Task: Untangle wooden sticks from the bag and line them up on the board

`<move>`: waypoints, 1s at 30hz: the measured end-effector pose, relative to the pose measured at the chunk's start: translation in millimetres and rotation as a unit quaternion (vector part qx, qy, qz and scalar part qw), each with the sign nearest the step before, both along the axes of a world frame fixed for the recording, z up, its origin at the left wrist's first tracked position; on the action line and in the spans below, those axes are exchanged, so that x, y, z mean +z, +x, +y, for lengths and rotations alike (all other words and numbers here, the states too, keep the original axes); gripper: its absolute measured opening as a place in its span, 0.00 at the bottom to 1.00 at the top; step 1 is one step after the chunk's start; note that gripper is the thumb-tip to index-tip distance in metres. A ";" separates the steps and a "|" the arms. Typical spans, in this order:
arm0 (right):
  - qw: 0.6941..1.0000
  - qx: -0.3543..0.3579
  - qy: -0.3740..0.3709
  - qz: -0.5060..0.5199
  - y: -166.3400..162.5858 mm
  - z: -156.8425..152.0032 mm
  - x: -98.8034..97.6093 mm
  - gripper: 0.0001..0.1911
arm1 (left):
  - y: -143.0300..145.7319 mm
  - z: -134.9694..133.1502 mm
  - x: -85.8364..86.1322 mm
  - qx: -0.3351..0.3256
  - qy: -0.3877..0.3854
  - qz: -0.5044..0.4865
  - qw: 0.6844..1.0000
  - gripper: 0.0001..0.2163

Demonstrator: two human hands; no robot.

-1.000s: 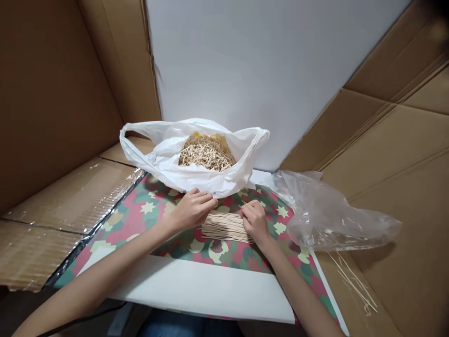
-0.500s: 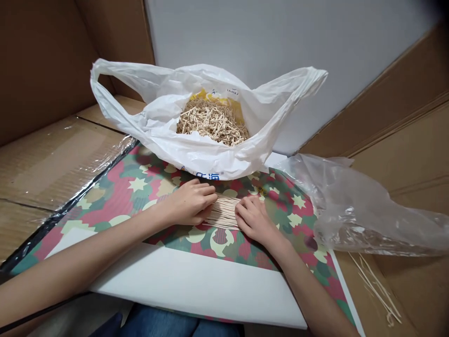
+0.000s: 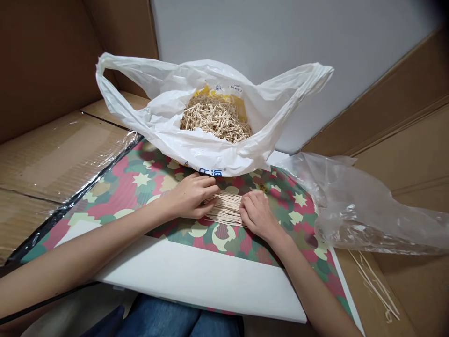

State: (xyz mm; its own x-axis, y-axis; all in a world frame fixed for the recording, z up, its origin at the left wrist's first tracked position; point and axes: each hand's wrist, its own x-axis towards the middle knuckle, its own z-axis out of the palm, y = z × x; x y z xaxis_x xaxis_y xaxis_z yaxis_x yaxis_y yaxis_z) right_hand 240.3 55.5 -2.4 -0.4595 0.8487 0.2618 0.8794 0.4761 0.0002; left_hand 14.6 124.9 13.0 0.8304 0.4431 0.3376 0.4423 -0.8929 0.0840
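Note:
A flat row of thin pale strands lies side by side on the camouflage-patterned sheet. My left hand is closed at the row's left end, with its fingers curled over the strands. At the right end, my right hand is also closed, and its curled fingertips press on the strands. Both ends of the row are hidden under my hands. Just behind them stands a white plastic bag, open at the top, with a heap of short, crinkled pale pieces inside.
A clear plastic bag spreads over the right edge of the sheet. Several loose strands lie on cardboard at the lower right. A white panel forms the near edge. Cardboard walls rise at the sides.
The view has shifted slightly, so everything sits a little further right and higher. Both hands keep their places on the strands, with only small finger movements.

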 end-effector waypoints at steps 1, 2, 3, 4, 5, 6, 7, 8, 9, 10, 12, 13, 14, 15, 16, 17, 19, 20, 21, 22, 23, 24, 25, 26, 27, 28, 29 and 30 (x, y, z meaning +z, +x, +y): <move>1.000 0.001 0.003 0.012 0.3 0.0 0.1 0.06 | -0.2 -0.4 0.0 -0.002 -0.003 -0.003 1.000 0.08; 1.000 0.001 0.006 0.024 0.6 0.0 0.0 0.06 | -0.4 -0.7 -0.1 -0.003 -0.006 -0.004 1.000 0.08; 0.999 0.002 0.009 0.035 1.0 0.1 -0.1 0.06 | -0.6 -0.8 -0.2 -0.004 -0.008 -0.005 1.000 0.08; 0.999 0.001 0.013 0.043 1.4 0.3 -0.3 0.06 | -0.8 -0.8 -0.4 -0.006 -0.011 -0.005 1.000 0.09; 0.999 -0.001 0.015 0.048 1.9 0.6 -0.4 0.06 | -1.0 -0.7 -0.8 -0.007 -0.015 -0.006 1.000 0.09; 0.999 -0.005 0.016 0.049 2.5 0.8 -0.6 0.06 | -1.2 -0.3 -1.5 -0.008 -0.019 -0.005 1.000 0.09; 0.999 -0.010 0.014 0.046 3.1 1.1 -0.7 0.06 | -1.3 0.2 -2.4 -0.009 -0.025 -0.005 1.000 0.08; 0.999 -0.015 0.009 0.041 3.6 1.3 -0.8 0.06 | -1.4 0.8 -3.4 -0.009 -0.030 -0.004 0.999 0.08; 0.999 -0.019 0.002 0.035 4.1 1.4 -0.9 0.06 | -1.4 1.5 -4.5 -0.009 -0.036 -0.003 0.999 0.08; 0.999 -0.022 -0.005 0.029 4.4 1.4 -1.1 0.07 | -1.3 2.3 -5.6 -0.008 -0.042 -0.003 0.999 0.08; 0.999 -0.024 -0.016 0.024 4.6 1.2 -1.5 0.06 | -1.0 3.4 -7.3 -0.006 -0.054 -0.008 0.998 0.08; 0.999 -0.025 -0.019 0.024 4.4 1.0 -1.6 0.06 | -0.8 3.7 -7.7 -0.005 -0.060 -0.014 0.998 0.08; 0.999 -0.024 -0.020 0.026 4.2 0.7 -1.7 0.06 | -0.7 3.7 -7.6 -0.004 -0.066 -0.023 0.998 0.08; 0.999 -0.023 -0.019 0.029 3.9 0.4 -1.6 0.06 | -0.5 3.4 -7.2 -0.005 -0.075 -0.034 0.997 0.09; 0.999 -0.020 -0.017 0.033 3.6 0.0 -1.3 0.06 | -0.3 2.8 -6.3 -0.008 -0.087 -0.049 0.995 0.09; 0.999 -0.016 -0.013 0.040 3.3 -0.4 -0.7 0.06 | -0.1 1.8 -4.9 -0.013 -0.104 -0.067 0.992 0.09; 0.998 -0.008 -0.001 0.058 3.0 -1.3 1.4 0.06 | 0.5 -1.2 -1.5 -0.020 -0.155 -0.111 0.981 0.09; 0.998 -0.005 0.006 0.068 2.9 -2.0 2.8 0.07 | 1.0 -3.0 0.5 -0.023 -0.191 -0.133 0.972 0.09; 0.997 -0.004 0.014 0.079 2.8 -2.7 4.5 0.07 | 1.6 -4.8 2.5 -0.023 -0.232 -0.154 0.960 0.09; 0.996 -0.003 0.024 0.091 2.5 -3.6 6.2 0.07 | 2.2 -6.6 4.3 -0.022 -0.280 -0.172 0.944 0.09; 0.994 -0.002 0.033 0.105 2.1 -4.7 8.0 0.08 | 2.8 -8.2 6.0 -0.023 -0.334 -0.184 0.924 0.10; 0.992 0.000 0.041 0.118 1.5 -5.9 9.7 0.08 | 3.4 -9.5 7.3 -0.028 -0.392 -0.190 0.900 0.10; 0.990 0.003 0.047 0.132 0.5 -7.3 11.3 0.08 | 4.0 -10.6 8.2 -0.038 -0.450 -0.193 0.871 0.11; 0.988 0.006 0.051 0.145 -0.9 -8.7 12.7 0.08 | 4.5 -11.4 8.9 -0.050 -0.503 -0.194 0.841 0.11; 0.986 0.008 0.054 0.157 -2.5 -10.2 13.8 0.08 | 5.0 -12.1 9.2 -0.064 -0.547 -0.193 0.812 0.12; 0.984 0.011 0.056 0.166 -4.5 -11.8 14.6 0.08 | 5.4 -12.5 9.3 -0.077 -0.580 -0.194 0.787 0.12; 0.983 0.015 0.058 0.174 -6.6 -13.2 15.1 0.08 | 5.8 -12.9 9.2 -0.087 -0.602 -0.195 0.770 0.12; 0.981 0.019 0.061 0.182 -8.9 -14.6 15.2 0.08 | 6.2 -13.3 9.0 -0.094 -0.614 -0.197 0.759 0.11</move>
State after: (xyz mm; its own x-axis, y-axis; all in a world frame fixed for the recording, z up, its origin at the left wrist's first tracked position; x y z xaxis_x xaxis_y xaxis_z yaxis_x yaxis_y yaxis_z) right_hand 231.4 40.9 12.7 -0.3479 0.7849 0.5127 0.8134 0.5247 -0.2513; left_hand 20.8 111.5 22.0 0.8601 0.5100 0.0052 0.0409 -0.0791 0.9960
